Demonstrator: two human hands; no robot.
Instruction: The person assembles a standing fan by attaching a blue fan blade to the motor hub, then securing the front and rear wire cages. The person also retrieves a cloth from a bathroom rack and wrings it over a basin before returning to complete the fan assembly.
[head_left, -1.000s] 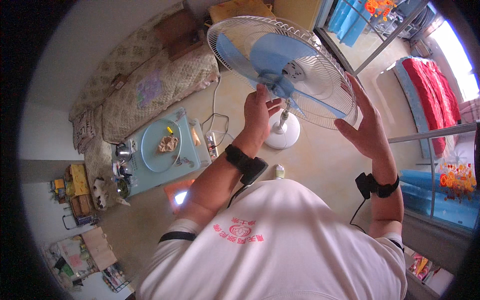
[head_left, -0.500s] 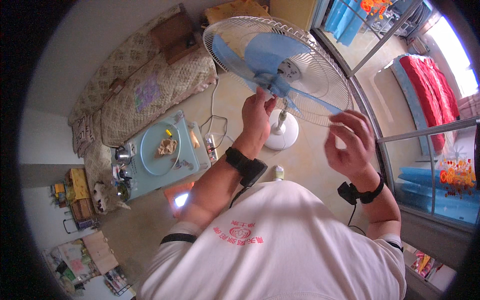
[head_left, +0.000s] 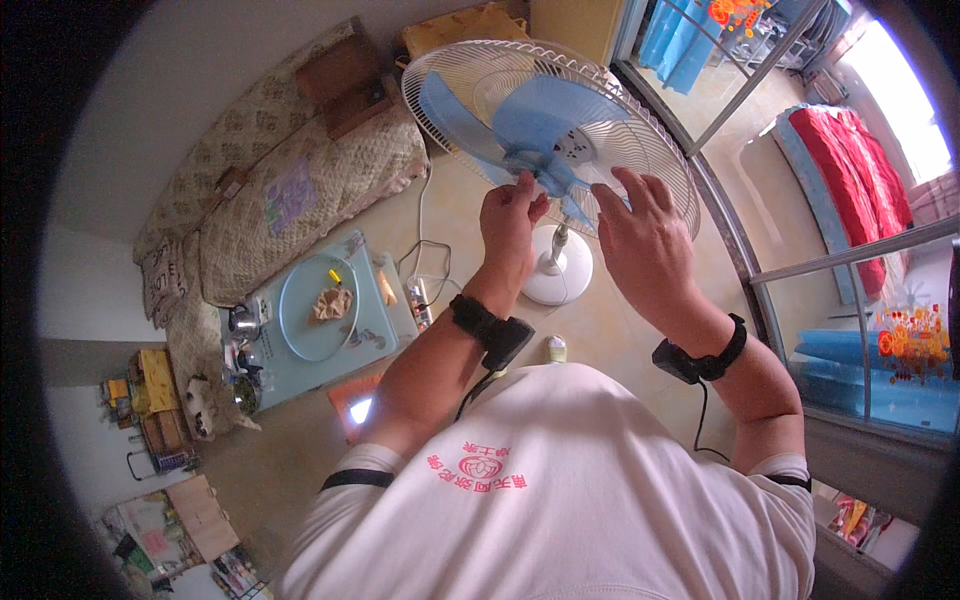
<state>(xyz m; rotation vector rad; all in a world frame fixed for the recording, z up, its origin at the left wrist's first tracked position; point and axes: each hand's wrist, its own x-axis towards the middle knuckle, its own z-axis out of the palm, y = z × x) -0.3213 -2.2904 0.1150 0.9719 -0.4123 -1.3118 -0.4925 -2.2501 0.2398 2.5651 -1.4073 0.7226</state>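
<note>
A white standing fan tilts in front of me, with a wire rear guard (head_left: 655,135) and blue blades (head_left: 550,110) left uncovered on my side. Its round white base (head_left: 560,272) rests on the floor below. My left hand (head_left: 508,232) is at the blades' hub (head_left: 530,160), thumb and fingers closed in a pinch. What lies between those fingertips is too small to make out. To its right, my right hand (head_left: 648,238) holds nothing, back toward me and fingers apart, in front of the lower right part of the guard.
On the left, a low pale-blue table (head_left: 375,335) bears a thin hoop (head_left: 284,320), crumpled brown paper (head_left: 332,304) and a metal kettle (head_left: 242,322). Behind it is a quilt-covered sofa (head_left: 350,180). A power strip (head_left: 420,305) with cables lies on the floor. Glass sliding doors (head_left: 740,235) stand right.
My right hand has moved left, from the guard's right edge toward the hub, and its fingers have straightened. The left hand stays at the hub, with a slight shift of its fingers.
</note>
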